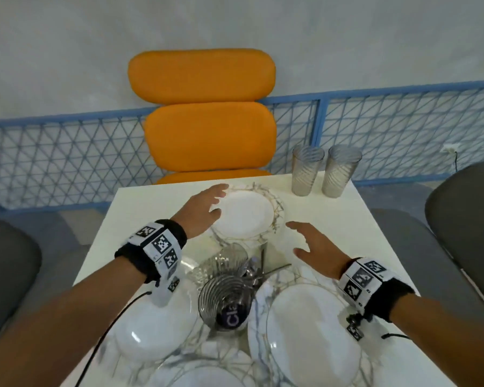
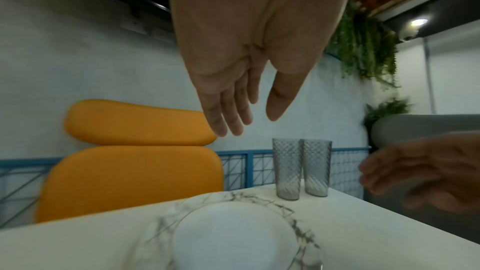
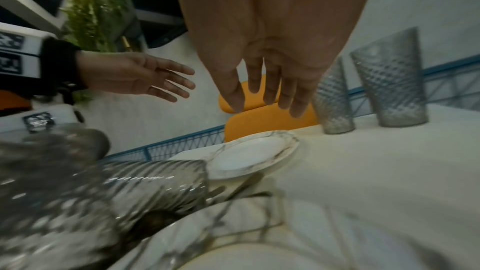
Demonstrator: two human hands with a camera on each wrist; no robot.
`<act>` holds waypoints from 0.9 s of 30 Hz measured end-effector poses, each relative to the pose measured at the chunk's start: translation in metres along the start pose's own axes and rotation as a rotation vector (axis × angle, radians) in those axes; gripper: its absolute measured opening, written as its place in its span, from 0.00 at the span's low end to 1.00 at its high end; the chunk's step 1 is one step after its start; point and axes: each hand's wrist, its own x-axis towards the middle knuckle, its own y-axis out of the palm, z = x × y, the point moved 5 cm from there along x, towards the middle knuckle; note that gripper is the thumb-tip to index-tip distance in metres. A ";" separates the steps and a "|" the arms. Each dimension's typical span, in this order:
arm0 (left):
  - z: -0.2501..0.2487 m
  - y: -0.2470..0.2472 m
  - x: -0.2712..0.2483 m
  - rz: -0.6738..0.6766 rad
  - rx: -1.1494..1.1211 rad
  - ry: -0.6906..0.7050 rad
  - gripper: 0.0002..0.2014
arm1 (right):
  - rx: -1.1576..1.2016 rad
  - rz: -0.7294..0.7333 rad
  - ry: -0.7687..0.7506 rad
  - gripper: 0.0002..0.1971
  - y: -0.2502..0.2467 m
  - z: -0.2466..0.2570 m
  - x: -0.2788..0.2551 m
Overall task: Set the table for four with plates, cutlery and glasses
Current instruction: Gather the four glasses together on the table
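A marble-rimmed white plate (image 1: 246,214) (image 2: 233,237) (image 3: 249,154) lies at the far side of the white table (image 1: 333,219). My left hand (image 1: 207,208) (image 2: 241,110) hovers open over its left rim, fingers straight, holding nothing. My right hand (image 1: 308,241) (image 3: 270,98) floats open just right of the plate, above the table. Two patterned grey glasses (image 1: 308,170) (image 2: 301,167) (image 3: 369,89) stand upright at the far right corner. Near me lie more plates (image 1: 310,331) and two glasses (image 1: 224,303) around a cutlery bundle (image 1: 254,269).
An orange padded chair (image 1: 207,113) stands behind the table's far edge. Grey chairs (image 1: 464,208) flank the right and left sides. A blue mesh fence (image 1: 67,157) runs along the wall. Bare tabletop shows on the right side.
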 end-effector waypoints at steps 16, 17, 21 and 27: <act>0.122 0.065 -0.119 -0.045 -0.072 -0.351 0.27 | 0.291 0.255 -0.080 0.52 0.119 0.068 -0.051; 0.124 0.062 -0.118 -0.103 -0.111 -0.348 0.22 | 0.315 0.246 -0.066 0.49 0.119 0.068 -0.051; 0.125 0.043 -0.114 -0.286 -0.304 -0.327 0.15 | 0.442 0.219 0.003 0.40 0.116 0.064 -0.050; 0.077 0.008 -0.093 -0.449 -0.543 -0.262 0.10 | 0.699 0.099 0.072 0.34 0.087 0.054 -0.043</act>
